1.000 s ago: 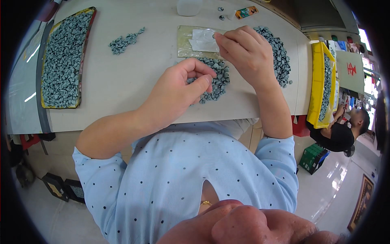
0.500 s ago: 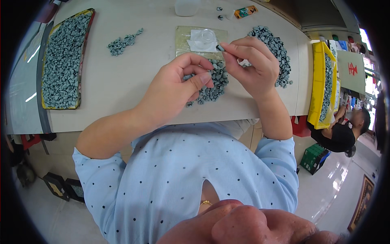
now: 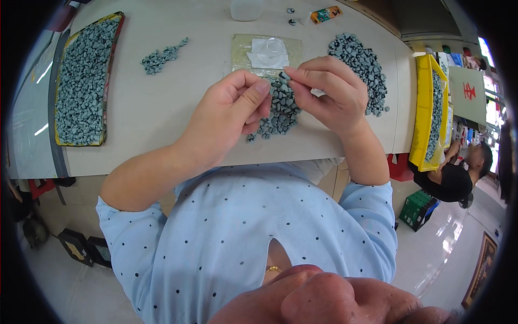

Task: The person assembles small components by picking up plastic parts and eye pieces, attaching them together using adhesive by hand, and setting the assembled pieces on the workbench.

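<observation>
**Pinching a small, dark-edged grey-green stone (image 3: 284, 76)**

The right hand (image 3: 337, 93) has thumb and forefinger closed on it. The stone juts leftward, toward the left hand (image 3: 226, 103), just beside it; its long axis is too small to judge. The left hand's fingers curl against its thumb; whether they grip anything, I cannot tell. Beneath lies a loose grey-green stone heap (image 3: 281, 110).

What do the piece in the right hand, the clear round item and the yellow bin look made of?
Piece in the right hand: perhaps stone or ceramic; grey-green with a dark part, finish unclear. Clear round item: glass or clear plastic, glossy; the white sheet shows through. Yellow bin: likely moulded plastic, smooth; evenly coloured walls.
</observation>
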A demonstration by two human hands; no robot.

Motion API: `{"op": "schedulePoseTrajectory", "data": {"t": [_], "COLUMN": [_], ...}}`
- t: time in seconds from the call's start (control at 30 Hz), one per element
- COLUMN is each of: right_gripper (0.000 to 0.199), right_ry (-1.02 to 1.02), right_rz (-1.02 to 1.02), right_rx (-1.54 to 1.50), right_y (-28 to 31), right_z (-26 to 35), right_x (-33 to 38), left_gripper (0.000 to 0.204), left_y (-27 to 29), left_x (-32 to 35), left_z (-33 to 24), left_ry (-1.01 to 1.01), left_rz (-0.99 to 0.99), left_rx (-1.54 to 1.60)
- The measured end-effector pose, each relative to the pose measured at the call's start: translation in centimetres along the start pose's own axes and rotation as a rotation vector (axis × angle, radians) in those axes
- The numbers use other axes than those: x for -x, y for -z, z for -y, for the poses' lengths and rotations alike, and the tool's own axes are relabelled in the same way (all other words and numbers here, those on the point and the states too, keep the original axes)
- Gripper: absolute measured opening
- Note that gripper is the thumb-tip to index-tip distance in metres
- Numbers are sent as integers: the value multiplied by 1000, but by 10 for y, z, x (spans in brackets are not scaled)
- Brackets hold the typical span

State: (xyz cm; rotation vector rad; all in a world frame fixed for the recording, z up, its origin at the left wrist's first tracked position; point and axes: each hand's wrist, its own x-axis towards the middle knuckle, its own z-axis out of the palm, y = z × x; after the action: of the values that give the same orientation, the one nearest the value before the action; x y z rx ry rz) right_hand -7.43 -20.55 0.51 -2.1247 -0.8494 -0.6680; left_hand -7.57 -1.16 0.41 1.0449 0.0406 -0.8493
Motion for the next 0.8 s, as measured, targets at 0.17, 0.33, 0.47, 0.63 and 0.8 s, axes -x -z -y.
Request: {"op": "schedulePoseTrajectory", "data": {"t": [0.17, 0.33, 0.47, 0.63, 0.8], "right_gripper": [27, 27, 28, 27, 27], "right_ry": [-8, 10, 27, 42, 59], "right_rz": [23, 21, 22, 14, 20], "right_rx": [1, -23, -8, -5, -5], "right_y": [0, 0, 0, 0, 1], "right_z": [1, 1, 2, 1, 2], "right_x": [1, 1, 1, 1, 0], "left_gripper": [16, 17, 17, 16, 15], "left_y": [0, 3, 3, 3, 3], "left_x": [1, 0, 0, 0, -1], "left_z": [0, 0, 1, 1, 1], "left_ry": [12, 15, 14, 15, 9], "left_rz": [-3, 18, 17, 18, 12], "left_rx": [13, 6, 9, 14, 17]}}
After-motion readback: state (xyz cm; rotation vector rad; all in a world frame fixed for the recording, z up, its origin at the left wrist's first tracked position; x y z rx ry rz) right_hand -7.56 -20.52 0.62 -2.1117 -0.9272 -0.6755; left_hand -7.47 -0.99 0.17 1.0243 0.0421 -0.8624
